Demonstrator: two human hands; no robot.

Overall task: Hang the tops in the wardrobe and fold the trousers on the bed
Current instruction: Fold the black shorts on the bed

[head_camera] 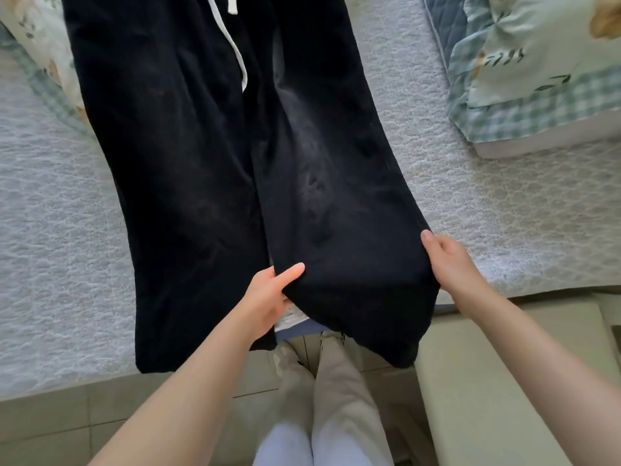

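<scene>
A bed with a pale grey, quilted, pebble-textured cover [504, 213] fills most of the view, and its near edge runs across the lower part. On it lie wide black trousers of soft fabric [188, 163]. Their long axis runs away from the person: the waist points to the far side, and the two leg ends point back toward the person and hang over the near edge above the floor. The legs spread slightly apart toward the hems.

Bare cover lies open on both sides of the trousers. Further out at the far right is a folded blue-and-white checked quilt with a leaf print [537, 105]. A similar floral and checked piece [43, 55] sits at the far left, just beside the left leg. A cream, flat-topped bench [487, 364] stands against the bed's near edge at the right, on beige floor tiles [50, 422].

Both hands hold the right-side leg near its lower end. The left hand [268, 297] grips its inner edge, with the thumb on top and the fingers curled under the cloth. The right hand [453, 260] pinches its outer edge, the thumb pressed on the fabric. A white flat drawstring [235, 52] trails down from the waist between the legs.
</scene>
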